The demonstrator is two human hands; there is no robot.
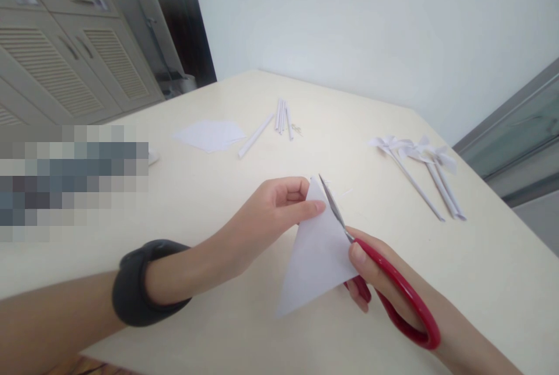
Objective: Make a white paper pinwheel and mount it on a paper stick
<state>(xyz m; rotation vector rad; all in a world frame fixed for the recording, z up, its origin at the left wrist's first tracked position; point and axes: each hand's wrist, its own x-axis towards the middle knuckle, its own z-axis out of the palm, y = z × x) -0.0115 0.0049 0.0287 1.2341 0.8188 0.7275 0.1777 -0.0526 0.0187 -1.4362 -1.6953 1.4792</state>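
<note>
Left hand [279, 203] pinching the top of a folded white paper triangle [317, 253], held up just over the table [218, 200]. Right hand [371, 276] gripping red scissors [393, 287], blades along the paper's right edge.

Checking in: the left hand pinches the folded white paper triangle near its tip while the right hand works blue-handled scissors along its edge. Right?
Not quite. The head view shows red-handled scissors, not blue. The rest stands: the left hand pinches the folded white paper triangle near its tip, and the right hand works the scissors along its edge.
</note>
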